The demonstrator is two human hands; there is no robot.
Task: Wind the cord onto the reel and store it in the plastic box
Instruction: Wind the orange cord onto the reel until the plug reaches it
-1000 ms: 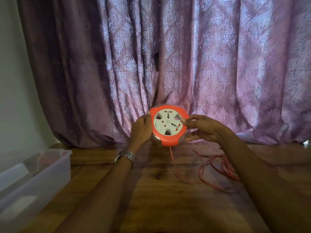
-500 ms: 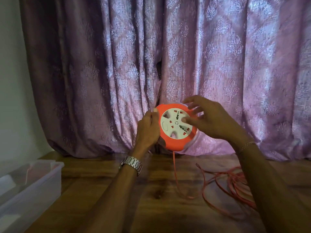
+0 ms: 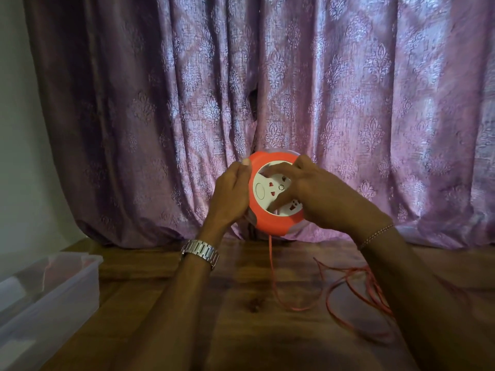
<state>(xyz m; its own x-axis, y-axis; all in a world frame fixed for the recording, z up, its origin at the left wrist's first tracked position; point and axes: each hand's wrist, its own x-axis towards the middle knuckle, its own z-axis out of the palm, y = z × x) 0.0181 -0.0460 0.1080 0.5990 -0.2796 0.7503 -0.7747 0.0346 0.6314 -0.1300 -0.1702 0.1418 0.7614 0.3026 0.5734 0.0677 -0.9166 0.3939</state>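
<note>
Across the wooden table [image 3: 187,330] much of the orange cord [image 3: 356,290] lies in loose loops to the right, so winding looks far from finished, and the plastic box [image 3: 53,295] waits at the left edge. The reel [image 3: 270,210] is held upright above the table: the left hand [image 3: 231,194] clasps its rim while the right hand [image 3: 318,194] spreads its fingers [image 3: 278,200] over the white socket face, apparently to turn it.

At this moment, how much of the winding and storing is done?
Done: nothing I can confirm. In hand: the left hand holds the reel above the table while the right hand rests fingers on its white face. Left: loose cord lies on the table; the plastic box waits at left.
</note>
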